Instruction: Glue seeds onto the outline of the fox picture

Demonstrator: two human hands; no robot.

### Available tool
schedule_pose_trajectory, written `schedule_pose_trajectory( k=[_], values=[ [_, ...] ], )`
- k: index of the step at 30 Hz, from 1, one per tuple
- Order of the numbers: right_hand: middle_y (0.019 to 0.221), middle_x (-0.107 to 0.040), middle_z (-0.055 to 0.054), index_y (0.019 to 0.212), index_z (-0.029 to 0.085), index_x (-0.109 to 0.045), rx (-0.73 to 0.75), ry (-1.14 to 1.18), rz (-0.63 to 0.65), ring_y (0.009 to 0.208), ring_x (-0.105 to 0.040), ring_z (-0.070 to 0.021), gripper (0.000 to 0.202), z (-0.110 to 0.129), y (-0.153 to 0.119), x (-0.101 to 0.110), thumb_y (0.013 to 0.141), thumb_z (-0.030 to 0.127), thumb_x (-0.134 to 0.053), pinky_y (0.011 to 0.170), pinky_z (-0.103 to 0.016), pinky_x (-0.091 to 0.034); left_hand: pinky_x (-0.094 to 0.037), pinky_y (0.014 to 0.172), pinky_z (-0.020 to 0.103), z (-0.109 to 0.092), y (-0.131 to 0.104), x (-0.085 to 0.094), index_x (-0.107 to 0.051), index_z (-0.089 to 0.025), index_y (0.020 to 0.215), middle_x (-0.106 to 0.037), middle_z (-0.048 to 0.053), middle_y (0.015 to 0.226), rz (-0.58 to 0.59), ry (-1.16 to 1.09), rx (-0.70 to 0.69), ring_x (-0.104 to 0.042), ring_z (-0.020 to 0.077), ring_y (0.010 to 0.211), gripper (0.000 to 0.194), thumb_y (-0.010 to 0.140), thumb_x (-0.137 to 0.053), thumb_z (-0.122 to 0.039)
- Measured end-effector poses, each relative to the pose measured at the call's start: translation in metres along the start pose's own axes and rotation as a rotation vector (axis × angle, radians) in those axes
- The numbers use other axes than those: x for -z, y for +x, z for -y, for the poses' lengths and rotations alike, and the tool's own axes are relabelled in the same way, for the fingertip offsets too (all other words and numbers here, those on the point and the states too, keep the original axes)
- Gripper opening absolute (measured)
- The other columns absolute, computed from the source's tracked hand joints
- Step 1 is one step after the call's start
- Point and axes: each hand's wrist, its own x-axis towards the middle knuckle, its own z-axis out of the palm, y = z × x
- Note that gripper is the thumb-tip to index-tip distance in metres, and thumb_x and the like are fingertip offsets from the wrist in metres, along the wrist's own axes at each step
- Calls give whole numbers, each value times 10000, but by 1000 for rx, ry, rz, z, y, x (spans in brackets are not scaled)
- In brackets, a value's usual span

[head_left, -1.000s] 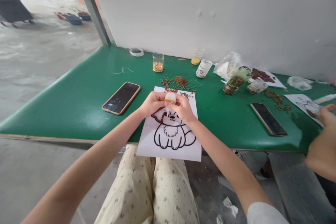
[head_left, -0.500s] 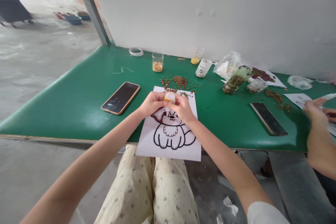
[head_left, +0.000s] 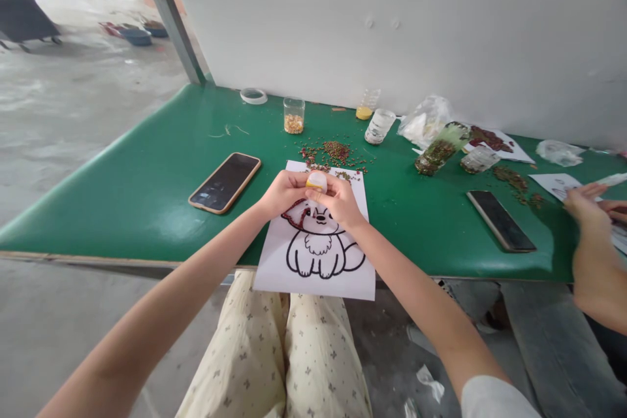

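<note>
My left hand (head_left: 285, 194) and my right hand (head_left: 341, 200) are both closed around a small white bottle with a yellow band (head_left: 317, 181), its rounded white end facing me. They hold it over the upper part of a paper sheet (head_left: 274, 268) printed with a black outline of a sitting, bushy-tailed animal. Dark red bits line part of the face on the left. My hands hide the top of the head. Just beyond the sheet lies a loose pile of brown and reddish seeds (head_left: 336, 152), some spilling onto the paper's far edge.
A phone (head_left: 225, 183) lies left, another phone (head_left: 501, 221) right. Behind stand a cup of yellow kernels (head_left: 294, 116) and a clear cup (head_left: 379, 127). A jar of greenish bits (head_left: 441, 149) leans near a plastic bag (head_left: 425, 123). A co-worker's hand (head_left: 585, 204) is far right.
My hands and the bottle stay almost still over the sheet. At far right the co-worker's hand has shifted slightly to the left.
</note>
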Motion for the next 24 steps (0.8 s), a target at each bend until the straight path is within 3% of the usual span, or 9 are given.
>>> schedule_pose_trajectory(
  k=[17, 24],
  values=[
    [748, -585, -2, 855, 195, -660, -22, 52, -1, 699, -545, -144, 378, 4, -1, -2, 627, 479, -758, 660, -283, -472, -468, 655, 234, 0, -1, 2, -726, -93, 805, -697, 45, 745, 16, -8, 24, -592, 123, 675, 197, 694, -697, -253],
    [695, -592, 10, 785, 187, -633, -68, 119, 24, 652, -554, -126, 389, 7, 0, -2, 596, 499, -769, 623, -264, -470, -442, 557, 221, 5, 0, 6, -709, -77, 732, -664, 43, 658, -20, -29, 90, -560, 105, 583, 223, 660, -740, -286]
  ],
)
